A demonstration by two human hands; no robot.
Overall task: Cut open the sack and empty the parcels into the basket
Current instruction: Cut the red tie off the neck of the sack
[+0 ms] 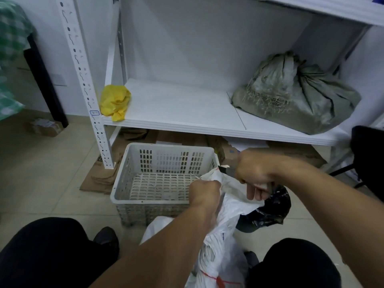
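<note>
Lower shelf board [182,109] of white metal rack: crumpled yellow plastic bag [115,102] at front left corner; tied grey-green woven sack [297,94] at right, well apart from it. Tiled floor [41,183]: grey perforated plastic basket [122,179] just before rack; flattened cardboard [99,177] under rack, reaching past basket's left; small cardboard box [44,126] far left; white sack [224,235] upright against basket's near right corner.

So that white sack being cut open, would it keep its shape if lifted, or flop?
Probably floppy: the white sack creases and bunches where the left hand grips it. It would likely sag around its load; a black plastic parcel bulges at its side. The fabric looks thin, so the sack is probably light itself.
</note>
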